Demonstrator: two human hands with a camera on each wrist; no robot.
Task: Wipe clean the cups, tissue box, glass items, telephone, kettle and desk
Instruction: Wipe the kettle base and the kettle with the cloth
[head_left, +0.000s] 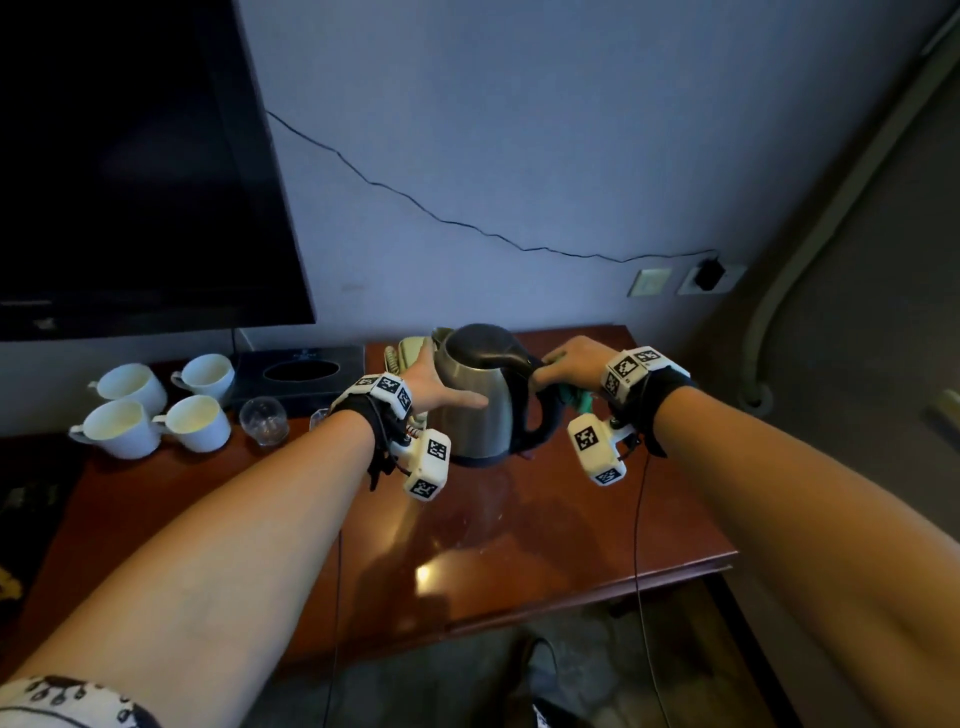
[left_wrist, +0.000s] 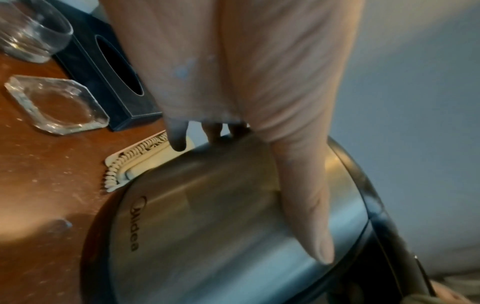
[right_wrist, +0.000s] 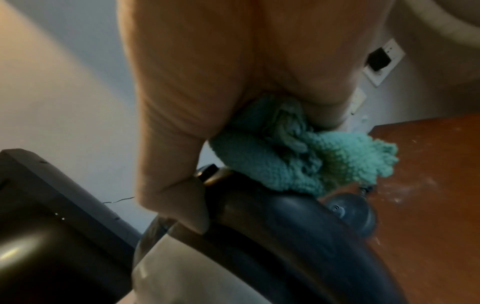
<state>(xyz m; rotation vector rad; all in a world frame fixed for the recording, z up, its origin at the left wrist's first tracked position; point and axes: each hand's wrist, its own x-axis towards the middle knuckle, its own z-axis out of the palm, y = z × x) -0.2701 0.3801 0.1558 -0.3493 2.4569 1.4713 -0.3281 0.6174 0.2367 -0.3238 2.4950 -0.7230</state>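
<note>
Brushed steel electric kettle with a dark lid and handle (head_left: 480, 395) stands mid-worktop, on the reddish-brown polished wooden worktop (head_left: 545, 545), just in front of the cream corded telephone (left_wrist: 137, 162). Left hand (head_left: 434, 387) lies spread against the steel wall, fingers (left_wrist: 303, 205) straight, thumb flat on the metal, bracing rather than gripping. Right hand (head_left: 569, 364) is curled around a bunched teal knitted cloth (right_wrist: 298, 156), pressing it onto the top of the handle, thumb alongside the lid edge. Risks, as judged: the brace is only a flat palm, so a hard sideways rub at the handle could skid or tip the kettle back into the telephone and its coiled cord. Whether water is inside cannot be told; if so, a tilt could spill it. A clear round glass tumbler (head_left: 264, 420) and a clear faceted glass ashtray (left_wrist: 57, 105) sit near the left forearm, beside the black tissue box (head_left: 304, 374); a careless elbow sweep could knock them. Four white ceramic cups (head_left: 156, 410) stand well apart at left.
</note>
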